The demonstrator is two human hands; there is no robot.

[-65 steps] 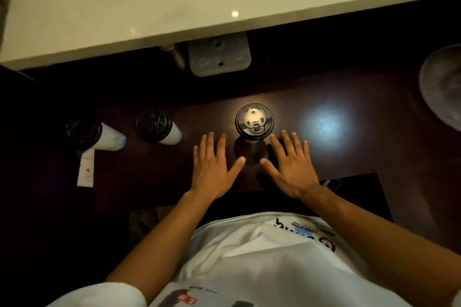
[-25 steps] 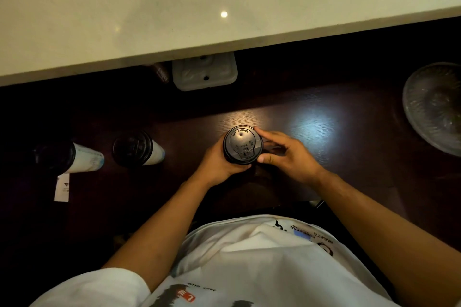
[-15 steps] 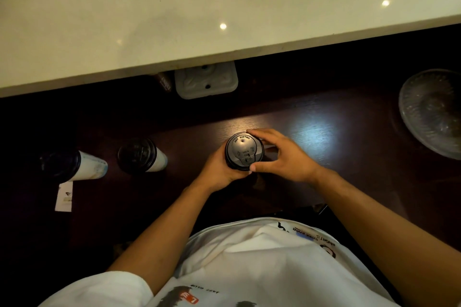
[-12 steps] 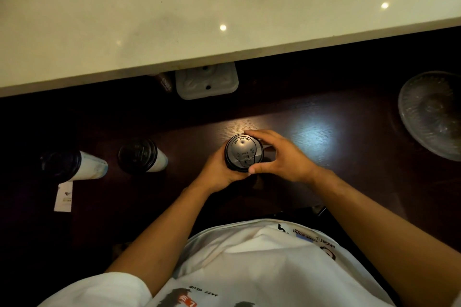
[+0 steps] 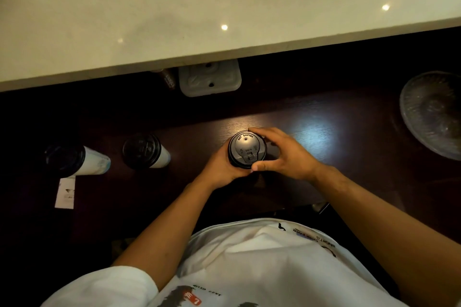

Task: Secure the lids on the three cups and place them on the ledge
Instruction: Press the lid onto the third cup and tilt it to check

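Note:
A paper cup with a black lid (image 5: 247, 150) stands on the dark wooden counter (image 5: 311, 132) in the middle. My left hand (image 5: 219, 169) wraps the cup's body from the left. My right hand (image 5: 284, 154) curls round the lid's rim, thumb at the near edge and fingers over the far edge. Two more white cups with black lids stand to the left: one (image 5: 144, 151) nearer the middle, one (image 5: 67, 159) at the far left. The pale stone ledge (image 5: 199, 12) runs across the top of the view.
A clear glass dish (image 5: 431, 114) sits at the right edge. A white wall socket (image 5: 209, 78) is under the ledge. A small paper tag (image 5: 65, 192) lies by the leftmost cup. The counter's front edge is close to my body.
Both hands came off the counter and closed round the middle cup, the left on its body and the right on its lid. In the last half second they barely shift.

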